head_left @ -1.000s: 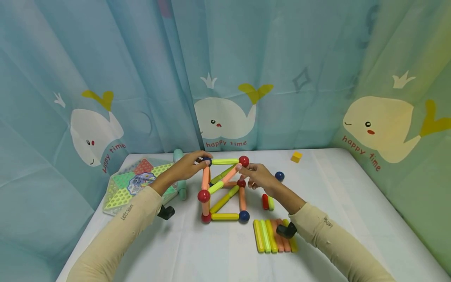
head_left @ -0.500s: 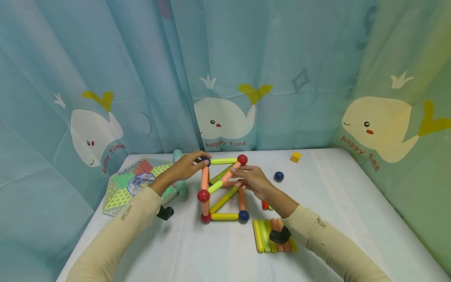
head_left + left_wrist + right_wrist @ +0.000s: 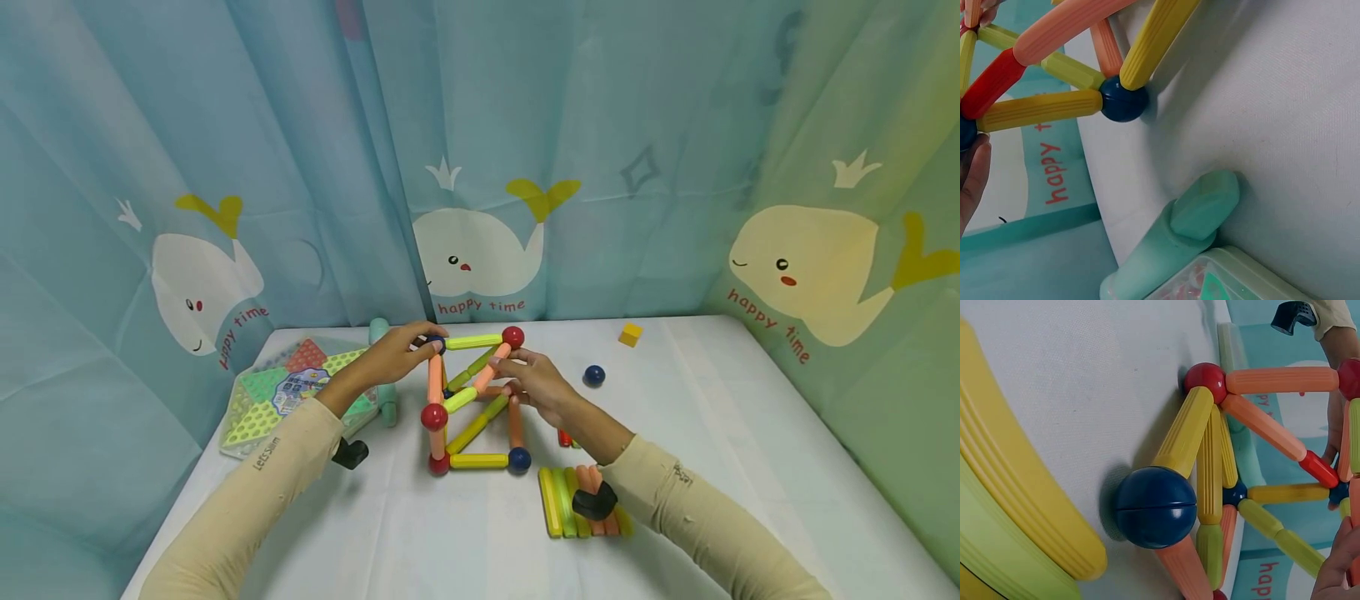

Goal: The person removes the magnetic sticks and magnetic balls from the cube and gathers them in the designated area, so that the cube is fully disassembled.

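Observation:
A box-like frame of building rods and balls stands on the white table. My left hand [image 3: 397, 352] pinches the blue ball [image 3: 436, 344] at its top back-left corner. With thumb and fingers, my right hand [image 3: 542, 385] grips the orange rod [image 3: 495, 364] of the upper diagonal, just below the red ball [image 3: 513, 337] at the top right. This diagonal continues in a lime rod [image 3: 461, 400] to the front red ball [image 3: 434, 417]. At the base a yellow rod [image 3: 480, 461] joins another red ball [image 3: 439, 462] to a blue ball [image 3: 519, 459]. In the right wrist view, rods cross inside the frame.
Several loose yellow, lime and orange rods [image 3: 562, 504] lie in a row at the front right. A loose blue ball [image 3: 594, 376] and a yellow block [image 3: 631, 335] sit farther back. A patterned plastic box [image 3: 300, 392] and a mint-green cylinder [image 3: 386, 400] are at left.
My right hand has slid left and down along the upper diagonal, away from the top right red ball. That ball has shifted slightly left and up. My left hand stays on its blue ball.

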Demonstrator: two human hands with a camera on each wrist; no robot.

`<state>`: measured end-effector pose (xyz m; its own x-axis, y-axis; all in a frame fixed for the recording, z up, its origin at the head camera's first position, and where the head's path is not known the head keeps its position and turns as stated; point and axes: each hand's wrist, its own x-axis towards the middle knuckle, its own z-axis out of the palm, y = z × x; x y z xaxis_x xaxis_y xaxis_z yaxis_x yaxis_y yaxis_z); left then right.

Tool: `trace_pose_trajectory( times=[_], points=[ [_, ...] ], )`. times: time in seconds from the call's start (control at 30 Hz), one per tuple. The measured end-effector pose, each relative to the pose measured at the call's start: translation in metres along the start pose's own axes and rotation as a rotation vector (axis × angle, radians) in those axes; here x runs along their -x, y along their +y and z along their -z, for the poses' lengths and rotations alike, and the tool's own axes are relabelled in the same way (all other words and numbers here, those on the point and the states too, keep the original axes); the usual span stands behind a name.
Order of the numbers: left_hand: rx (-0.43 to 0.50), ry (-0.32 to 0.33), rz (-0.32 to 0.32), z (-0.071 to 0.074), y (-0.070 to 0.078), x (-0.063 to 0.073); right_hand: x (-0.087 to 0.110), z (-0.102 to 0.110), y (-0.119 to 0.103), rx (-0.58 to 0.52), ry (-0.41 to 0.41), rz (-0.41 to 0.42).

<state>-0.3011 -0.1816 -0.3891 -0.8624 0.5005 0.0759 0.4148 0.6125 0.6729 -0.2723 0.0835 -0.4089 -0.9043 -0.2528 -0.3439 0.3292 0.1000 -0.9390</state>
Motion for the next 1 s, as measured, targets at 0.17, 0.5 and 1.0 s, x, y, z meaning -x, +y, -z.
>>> trace_pose_trajectory(
  times=[0.17, 0.5, 1.0],
  points=[
    [0.002, -0.004, -0.005, -0.0005, -0.0005, 0.0006, 0.0011, 0.0004, 0.0007, 0.013, 0.002, -0.004],
    [-0.009, 0.003, -0.006, -0.0008, -0.0004, -0.0002, 0.0017, 0.0016, 0.0016, 0.010, -0.008, 0.003],
    [0.000, -0.009, -0.003, -0.0006, -0.0006, -0.0013, 0.0057, 0.0073, 0.0077, 0.105, 0.026, 0.069]
  ],
)
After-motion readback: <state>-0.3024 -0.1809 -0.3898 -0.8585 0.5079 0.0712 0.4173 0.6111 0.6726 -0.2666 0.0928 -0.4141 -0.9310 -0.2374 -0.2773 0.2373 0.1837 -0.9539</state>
